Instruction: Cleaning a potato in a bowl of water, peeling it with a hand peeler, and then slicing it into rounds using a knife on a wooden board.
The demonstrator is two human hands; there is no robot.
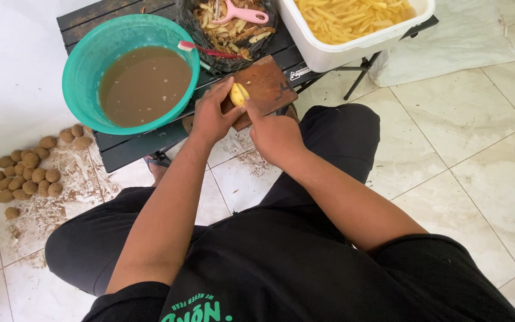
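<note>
Pinching a peeled yellow potato (239, 93) between thumb and fingers, your left hand (213, 116) steadies it on the small wooden cutting board (266, 83). Your right hand (276, 136) sits just beside it, fingers curled in toward the potato; it may be closed on a knife handle, but the grip is turned away and you cannot tell from here. The board rests at the near edge of a low black slatted table (132, 146).

To the left of the board on that table stands a teal basin (78, 77) filled with muddy brown water. A toothbrush with a red handle (207, 51) lies across its rim toward the black bag of peelings (233, 36) behind the board, and a pink peeler (242, 13) rests on top of those scraps. To the right of the bag, a white tub (353, 45) holds cut yellow potato sticks.

On the tiled floor (466, 149) to your left, a heap of unwashed brown potatoes (28, 173) lies in scattered dirt beside the wall. A white sack (460, 42) lies on the floor beyond the tub.
</note>
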